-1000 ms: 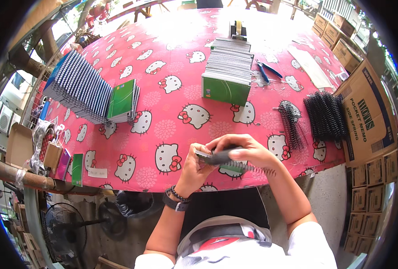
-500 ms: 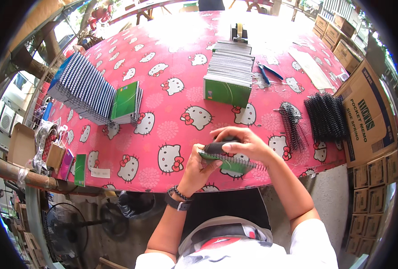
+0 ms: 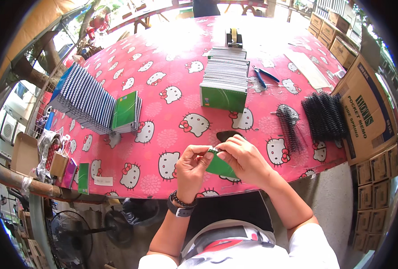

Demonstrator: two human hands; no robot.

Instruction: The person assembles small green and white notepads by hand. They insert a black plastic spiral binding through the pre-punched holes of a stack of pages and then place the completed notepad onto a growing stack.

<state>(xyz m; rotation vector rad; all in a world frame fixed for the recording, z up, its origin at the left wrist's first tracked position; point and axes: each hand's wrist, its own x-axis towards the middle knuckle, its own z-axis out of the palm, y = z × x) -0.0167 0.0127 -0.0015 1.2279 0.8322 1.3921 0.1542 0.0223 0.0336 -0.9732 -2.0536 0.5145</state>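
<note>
A small green-covered spiral notebook (image 3: 220,167) is held between my hands just above the table's near edge. My left hand (image 3: 193,163) pinches its upper left corner with thumb and fingers. At that same corner the fingers of my right hand (image 3: 241,157) are closed too, gripping the notebook's bound edge; the fingertips hide the coil's end. Just beyond my right hand lies a dark, rounded object (image 3: 227,135), partly covered by the fingers, its kind unclear.
A row of green notebooks (image 3: 223,98) stands ahead, a tape dispenser (image 3: 234,38) behind it and blue-handled pliers (image 3: 265,77) beside it. Stacked bound notebooks (image 3: 84,101) are on the left. Black coils (image 3: 324,117) lie right, by a cardboard box (image 3: 367,110).
The dark object has left my right hand and lies on the table. My right hand has moved in to the notebook's corner beside my left fingers. The notebook has tilted.
</note>
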